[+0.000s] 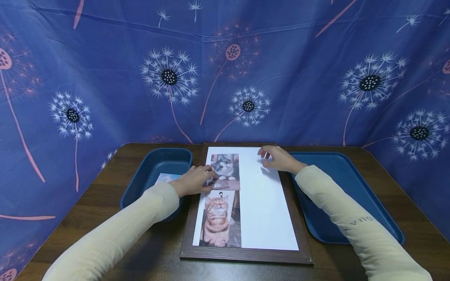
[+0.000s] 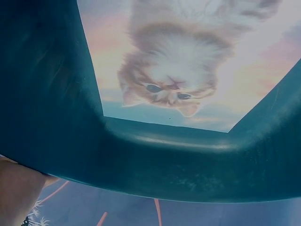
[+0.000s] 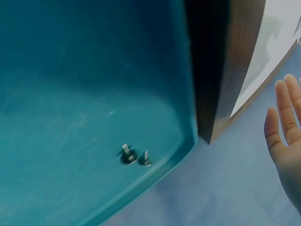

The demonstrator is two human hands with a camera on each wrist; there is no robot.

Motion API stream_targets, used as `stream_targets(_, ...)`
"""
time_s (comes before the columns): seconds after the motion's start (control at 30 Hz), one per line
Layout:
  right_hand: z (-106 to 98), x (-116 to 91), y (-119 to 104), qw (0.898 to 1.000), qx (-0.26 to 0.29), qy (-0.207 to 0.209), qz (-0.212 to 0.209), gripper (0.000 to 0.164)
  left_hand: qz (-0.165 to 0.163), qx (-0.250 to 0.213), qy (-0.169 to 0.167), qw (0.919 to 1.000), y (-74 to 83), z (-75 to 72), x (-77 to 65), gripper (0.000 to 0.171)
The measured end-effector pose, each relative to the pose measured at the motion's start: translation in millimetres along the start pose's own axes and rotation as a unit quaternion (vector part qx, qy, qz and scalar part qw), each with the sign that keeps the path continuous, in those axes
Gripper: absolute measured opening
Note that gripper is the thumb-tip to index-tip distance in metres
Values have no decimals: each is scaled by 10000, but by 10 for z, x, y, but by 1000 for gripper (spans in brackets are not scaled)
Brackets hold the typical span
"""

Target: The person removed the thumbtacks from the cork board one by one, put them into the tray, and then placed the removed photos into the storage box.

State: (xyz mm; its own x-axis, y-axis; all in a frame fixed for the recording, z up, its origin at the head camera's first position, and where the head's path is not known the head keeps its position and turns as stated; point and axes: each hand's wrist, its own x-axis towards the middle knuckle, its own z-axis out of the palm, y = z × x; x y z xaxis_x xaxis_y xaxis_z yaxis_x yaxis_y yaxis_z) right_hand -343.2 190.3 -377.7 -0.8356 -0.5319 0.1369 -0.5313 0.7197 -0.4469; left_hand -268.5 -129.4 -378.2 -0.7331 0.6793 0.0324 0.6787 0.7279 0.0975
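A framed white board (image 1: 267,210) lies on the table with two cat pictures along its left side. The upper one, a grey-and-white cat picture (image 1: 225,171), has my left hand (image 1: 195,180) at its left edge, fingers spread over that edge. Below it lies an orange tabby picture (image 1: 217,222) with a small pin (image 1: 220,194) near its top. My right hand (image 1: 281,159) hovers over the board's upper right, fingers loosely bent and holding nothing. In the right wrist view, fingers (image 3: 283,101) of that hand are extended.
Left of the board stands a deep blue bin (image 1: 140,187) holding a kitten picture (image 2: 169,70). At right, a shallow blue tray (image 1: 337,171) has two metal pins (image 3: 129,156) in one corner. A dandelion-patterned cloth (image 1: 299,97) hangs behind the wooden table (image 1: 98,210).
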Motion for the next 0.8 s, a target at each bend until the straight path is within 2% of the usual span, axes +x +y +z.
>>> stream_targets(0.3,116,114,-139,9998,115,-60,-170,37,-4,-60,-16,10000,-3,-1,-4,32)
stream_targets(0.8,277,294,-278,9980,-60,-198,-591,35,-121,3,-104,9999,-1,-7,3,32)
